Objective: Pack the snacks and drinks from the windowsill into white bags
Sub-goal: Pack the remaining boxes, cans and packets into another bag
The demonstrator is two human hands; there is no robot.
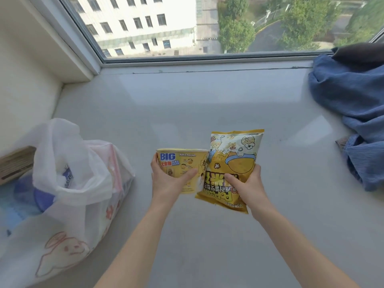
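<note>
My left hand [168, 181] grips a yellow instant noodle cup [182, 161] marked "BIG", held upright above the grey windowsill [187, 104]. Touching its right side is a yellow popcorn bag [232, 161], upside down, which my right hand [247, 186] grips by its lower part. A white plastic bag [68, 179] with pink cartoon prints stands open at the left on the sill, with several packed items showing through it.
A crumpled blue cloth [353, 113] lies at the right end of the sill. A brown box [14, 163] and blue items [31, 196] sit left of the white bag, by the wall. The window frame [207, 59] runs along the back.
</note>
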